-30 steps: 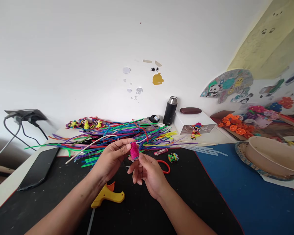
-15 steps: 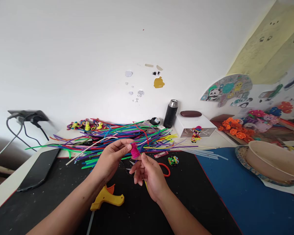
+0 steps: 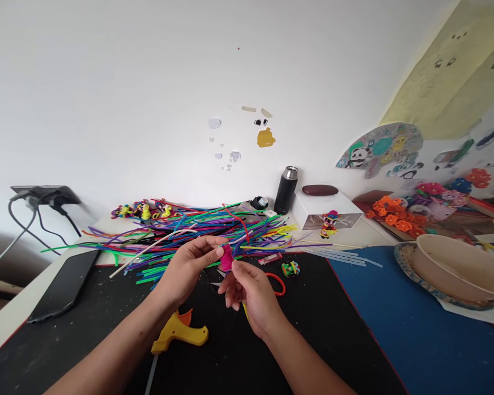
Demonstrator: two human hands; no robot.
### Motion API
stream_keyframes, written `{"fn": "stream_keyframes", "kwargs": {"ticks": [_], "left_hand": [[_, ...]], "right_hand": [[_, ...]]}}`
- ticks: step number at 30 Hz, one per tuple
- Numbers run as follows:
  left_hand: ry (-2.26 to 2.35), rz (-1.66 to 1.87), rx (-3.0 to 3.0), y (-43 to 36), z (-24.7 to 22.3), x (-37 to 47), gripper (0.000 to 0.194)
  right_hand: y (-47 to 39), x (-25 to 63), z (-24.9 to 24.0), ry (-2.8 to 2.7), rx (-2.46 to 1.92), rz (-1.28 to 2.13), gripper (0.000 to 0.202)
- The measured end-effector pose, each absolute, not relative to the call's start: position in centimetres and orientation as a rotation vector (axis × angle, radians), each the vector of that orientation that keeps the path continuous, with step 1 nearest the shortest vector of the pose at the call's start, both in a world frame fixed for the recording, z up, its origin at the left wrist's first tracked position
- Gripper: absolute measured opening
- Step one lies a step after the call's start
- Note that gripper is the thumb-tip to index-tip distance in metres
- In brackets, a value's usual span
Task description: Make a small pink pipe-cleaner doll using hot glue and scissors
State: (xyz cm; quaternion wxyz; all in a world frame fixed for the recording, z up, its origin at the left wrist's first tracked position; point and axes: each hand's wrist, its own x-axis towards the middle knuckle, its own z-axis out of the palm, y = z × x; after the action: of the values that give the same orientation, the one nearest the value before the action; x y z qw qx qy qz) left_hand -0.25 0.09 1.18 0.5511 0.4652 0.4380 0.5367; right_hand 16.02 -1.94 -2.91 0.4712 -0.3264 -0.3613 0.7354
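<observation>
Between my two hands is a small coil of magenta pipe cleaner (image 3: 227, 258), held up above the black mat (image 3: 304, 340). My left hand (image 3: 191, 266) pinches its upper left side between thumb and fingers. The thumb and fingertips of my right hand (image 3: 249, 293) close on its lower end; the other fingers curl loosely below. Red-handled scissors (image 3: 278, 283) lie partly hidden behind my right hand. Nearer to me, a yellow glue gun (image 3: 181, 332) with an orange trigger rests on the mat below my left wrist.
Many coloured pipe cleaners (image 3: 156, 241) lie heaped along the wall. A phone (image 3: 66, 285) is at left, a black flask (image 3: 286, 191) and white box (image 3: 313, 206) behind. Small dolls (image 3: 330, 224), clear glue sticks (image 3: 341, 256) and a big bowl (image 3: 456, 269) stand or lie about.
The magenta coil has turned slightly and dropped a little. My right thumb has shifted left, closer to my left fingertips. The view has moved slightly.
</observation>
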Motion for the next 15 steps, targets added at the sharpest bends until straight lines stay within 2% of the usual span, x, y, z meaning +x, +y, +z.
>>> {"fn": "stream_keyframes", "kwargs": {"ticks": [15], "left_hand": [[1.056,1.256,1.115,0.14,1.58,-0.37,0.031]], "right_hand": [[-2.08,15.97,-2.72,-0.877,-0.797,1.815,0.059]]}}
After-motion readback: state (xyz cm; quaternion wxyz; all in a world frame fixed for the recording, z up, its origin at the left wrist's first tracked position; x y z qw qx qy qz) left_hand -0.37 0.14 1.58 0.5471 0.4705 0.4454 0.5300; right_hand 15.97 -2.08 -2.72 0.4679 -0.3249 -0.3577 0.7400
